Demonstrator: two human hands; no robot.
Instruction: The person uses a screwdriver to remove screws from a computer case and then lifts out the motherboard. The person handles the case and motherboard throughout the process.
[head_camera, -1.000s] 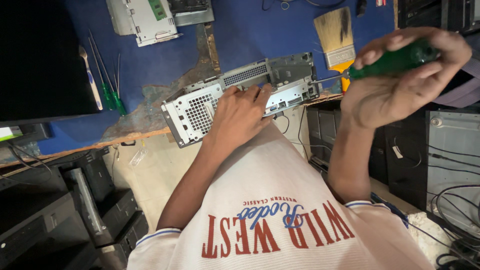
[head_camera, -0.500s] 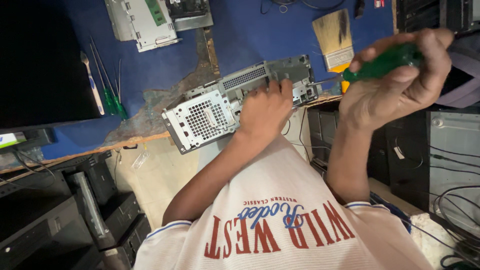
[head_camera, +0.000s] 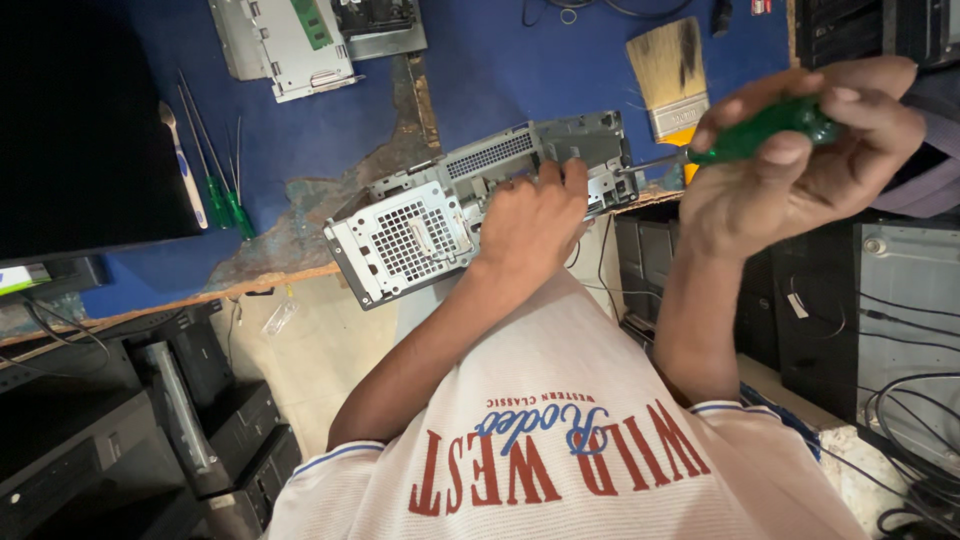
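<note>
Fingers of the left hand (head_camera: 535, 218) curl down onto the metal chassis (head_camera: 470, 205), pressing its top near the middle. The chassis lies on the blue bench (head_camera: 500, 70), its perforated end over the front edge. The right hand (head_camera: 800, 150) is wrapped tight around a green-handled screwdriver (head_camera: 750, 135), whose shaft points at the chassis's right end. A paintbrush (head_camera: 672, 75) lies just behind.

2 hands (head_camera: 535, 215) (head_camera: 800, 160), 1 metal chassis (head_camera: 420, 235) mid-frame, 1 brush (head_camera: 668, 75) up top, 3 green screwdrivers (head_camera: 760, 130) (head_camera: 215, 185) (head_camera: 238, 212), 1 toothbrush (head_camera: 180, 165) on the left.
</note>
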